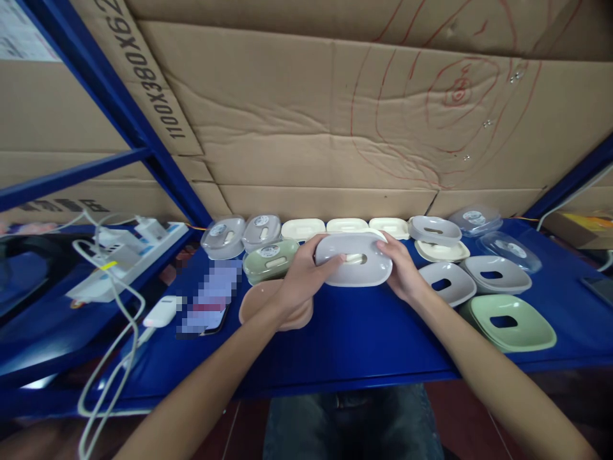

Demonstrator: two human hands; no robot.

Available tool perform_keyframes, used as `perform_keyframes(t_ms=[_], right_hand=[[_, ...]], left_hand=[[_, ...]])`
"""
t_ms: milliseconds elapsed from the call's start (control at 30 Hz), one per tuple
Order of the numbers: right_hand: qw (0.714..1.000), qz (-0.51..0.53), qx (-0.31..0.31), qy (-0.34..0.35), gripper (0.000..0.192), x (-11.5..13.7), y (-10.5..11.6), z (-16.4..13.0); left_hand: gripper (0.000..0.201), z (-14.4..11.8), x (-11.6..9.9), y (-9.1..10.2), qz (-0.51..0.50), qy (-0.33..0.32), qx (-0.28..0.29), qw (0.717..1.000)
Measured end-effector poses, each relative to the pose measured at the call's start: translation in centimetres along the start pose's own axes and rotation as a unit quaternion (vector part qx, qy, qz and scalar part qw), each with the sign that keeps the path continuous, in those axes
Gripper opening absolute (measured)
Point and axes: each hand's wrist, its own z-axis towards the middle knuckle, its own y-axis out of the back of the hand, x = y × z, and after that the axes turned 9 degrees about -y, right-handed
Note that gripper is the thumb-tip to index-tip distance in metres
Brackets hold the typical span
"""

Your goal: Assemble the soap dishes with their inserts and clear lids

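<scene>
Both hands grasp one pale grey oval plastic dish with a slot in its middle [353, 259], held just above the blue surface [364, 338]. The left hand [304, 271] clasps the dish's left end with its thumb lying across the top toward the slot; the right hand [405, 271] wraps the dish's right end.

Just below and left of the grey dish, under the left wrist, a pink oval plastic tray [261, 303] lies on the surface. To the dish's left sits a sage green oval box with a clear stickered lid [271, 259], and behind that two clear-lidded grey boxes [242, 233], so these look assembled already. Directly behind the dish runs a row of cream oval trays [345, 225]. To its right lie loose parts that appear still unpaired: grey slotted inserts [472, 275], a pale green slotted insert [510, 322] and clear lids with round stickers [493, 233]; the sticker print is too small to read.

Far left of the dish are a white power strip with chargers and cables [124, 252] and a phone with a blurred screen [211, 300]. On the cardboard [306, 128] behind, print reads "1100X380X62", cut off at the edge.
</scene>
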Motion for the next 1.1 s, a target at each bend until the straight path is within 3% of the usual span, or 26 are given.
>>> perform_keyframes(t_ms=[200, 400, 700, 933, 1100], right_hand=[[0.997, 0.069, -0.003, -0.039, 0.059, -0.4, -1.1, -0.1], [0.995, 0.074, -0.018, -0.064, 0.06, -0.7, -1.1, 0.1], [0.987, 0.118, -0.079, -0.08, 0.043, -1.5, -0.5, 0.6], [0.987, 0.109, -0.115, -0.02, 0.042, -0.9, -1.1, 0.2], [0.989, 0.097, -0.113, -0.008, 0.035, -0.9, -0.9, 0.0]], left_hand=[[0.039, -0.1, 0.4, -0.3, 0.017, -0.021, -0.032, 0.999], [0.047, 0.0, 1.1, -0.4, -0.064, -0.008, -0.036, 0.997], [0.054, -0.4, 0.2, -0.5, -0.199, 0.109, -0.012, 0.974], [0.054, -0.7, -0.5, -0.5, -0.23, 0.081, 0.022, 0.969], [0.049, -0.7, -0.4, -0.5, -0.215, 0.064, 0.016, 0.974]])
